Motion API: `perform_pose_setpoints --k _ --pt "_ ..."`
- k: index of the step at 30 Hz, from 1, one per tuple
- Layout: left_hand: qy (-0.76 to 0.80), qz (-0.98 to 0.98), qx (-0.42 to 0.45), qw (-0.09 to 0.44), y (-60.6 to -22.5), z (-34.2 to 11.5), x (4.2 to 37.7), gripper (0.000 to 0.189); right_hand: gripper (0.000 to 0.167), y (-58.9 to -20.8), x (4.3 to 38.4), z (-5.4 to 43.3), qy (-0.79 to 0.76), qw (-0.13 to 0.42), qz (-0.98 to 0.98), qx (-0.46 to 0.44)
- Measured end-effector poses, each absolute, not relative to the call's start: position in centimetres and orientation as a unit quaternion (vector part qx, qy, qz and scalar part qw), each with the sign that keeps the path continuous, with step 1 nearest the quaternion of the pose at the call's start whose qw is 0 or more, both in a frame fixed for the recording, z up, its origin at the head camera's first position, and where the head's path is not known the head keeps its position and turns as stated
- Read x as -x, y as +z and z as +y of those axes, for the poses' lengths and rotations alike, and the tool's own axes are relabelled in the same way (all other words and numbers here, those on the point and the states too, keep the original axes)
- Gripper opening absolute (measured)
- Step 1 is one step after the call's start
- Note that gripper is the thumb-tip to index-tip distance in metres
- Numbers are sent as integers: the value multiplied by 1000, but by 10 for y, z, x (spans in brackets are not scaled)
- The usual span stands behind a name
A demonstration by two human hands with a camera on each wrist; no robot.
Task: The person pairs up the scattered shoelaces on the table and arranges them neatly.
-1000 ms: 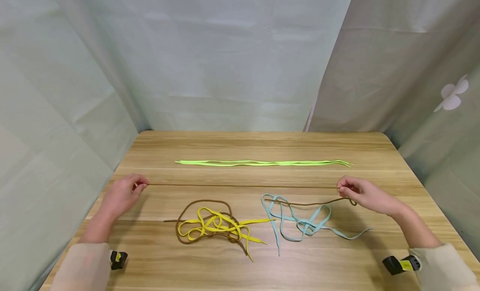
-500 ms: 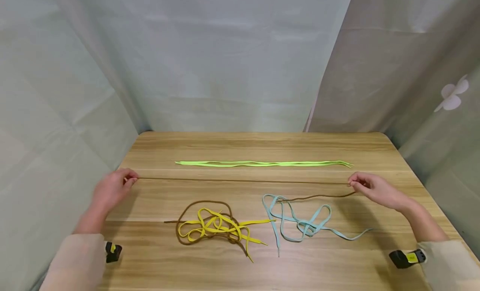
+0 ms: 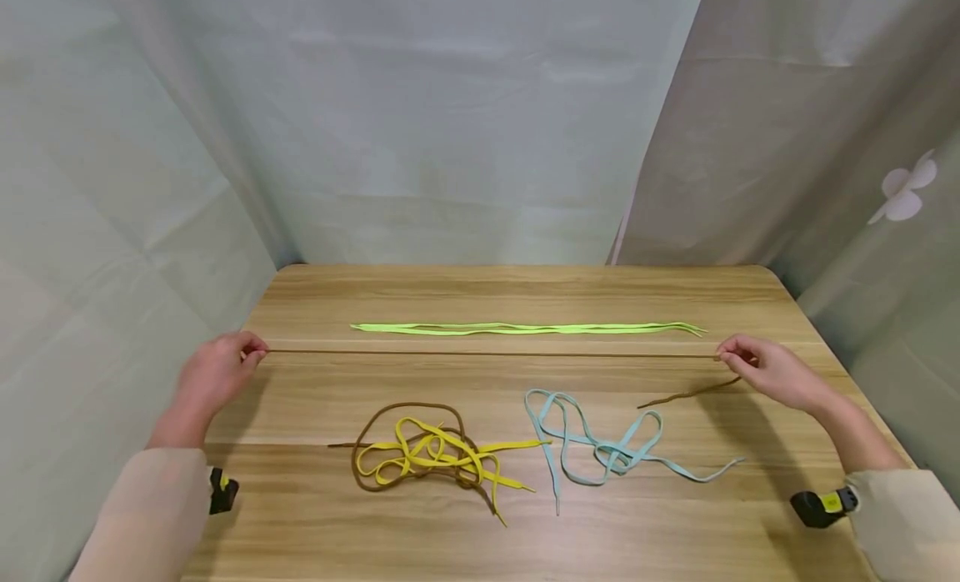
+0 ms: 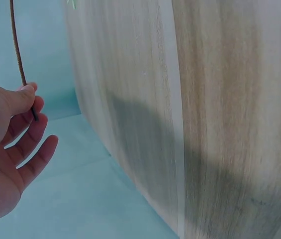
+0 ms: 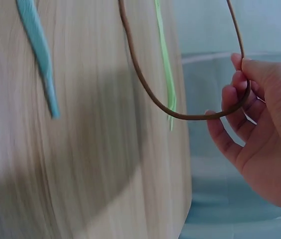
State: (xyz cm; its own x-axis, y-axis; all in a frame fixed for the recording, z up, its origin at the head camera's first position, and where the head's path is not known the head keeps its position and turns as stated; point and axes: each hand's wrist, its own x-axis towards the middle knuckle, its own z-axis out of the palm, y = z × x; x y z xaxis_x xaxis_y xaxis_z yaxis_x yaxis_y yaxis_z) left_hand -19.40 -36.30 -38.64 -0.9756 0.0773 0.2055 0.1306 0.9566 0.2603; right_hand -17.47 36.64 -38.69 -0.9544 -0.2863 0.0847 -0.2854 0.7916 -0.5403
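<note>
A brown shoelace stretches straight between both hands above the table. My left hand pinches it close to its dark tip, thumb against forefinger, as the left wrist view shows. At the other side my right hand pinches the same lace between thumb and forefinger. From there a loose tail curves round below the fingers and hangs back toward the table. Behind the taut lace, lime-green laces lie side by side in a straight line.
Nearer me on the wooden table, a yellow shoelace lies tangled over another brown lace. Right of it is a loosely looped light-blue shoelace. Pale curtains hang behind the table and at its sides.
Both hands have moved apart and slightly away from me, lengthening the taut span of brown lace. Its loose tail has slid rightward off the light-blue shoelace and grown shorter.
</note>
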Motion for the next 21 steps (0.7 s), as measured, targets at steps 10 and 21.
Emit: perform_pose_setpoints --k 10,21 --pt "-133 -987 17 85 -391 -372 200 12 8 -401 179 396 -249 -52 950 183" --pt "-139 -989 -37 32 -394 -384 208 19 11 -401 187 419 -213 -66 964 142"
